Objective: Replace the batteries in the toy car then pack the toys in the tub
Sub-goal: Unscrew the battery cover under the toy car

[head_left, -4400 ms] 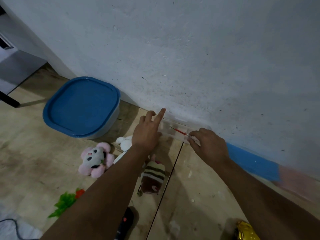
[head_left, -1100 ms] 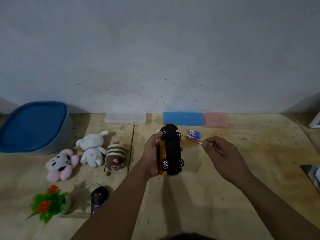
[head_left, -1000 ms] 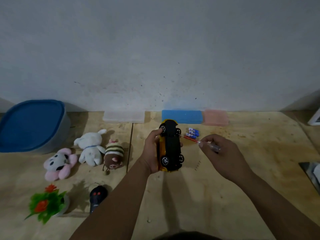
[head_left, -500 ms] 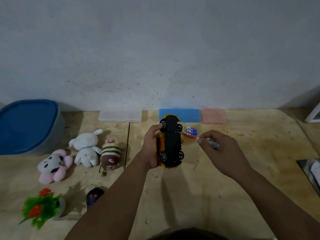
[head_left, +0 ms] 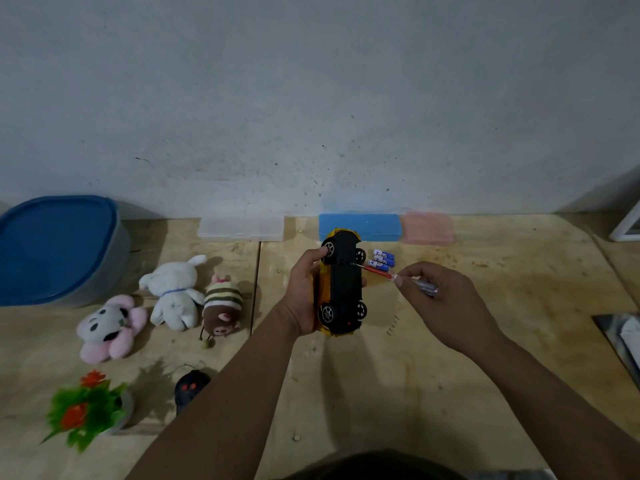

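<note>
Fingers of the left hand [head_left: 304, 299] were curled round the yellow toy car [head_left: 341, 285], held above the wooden floor [head_left: 450, 393], black underside and four wheels turned up. A red-shafted screwdriver [head_left: 398, 277], tip at the underside, was pinched by the right hand [head_left: 446, 303].

The left arm hides part of the remote [head_left: 188, 393]; battery [head_left: 382, 258] labels perhaps unreadable.
</note>
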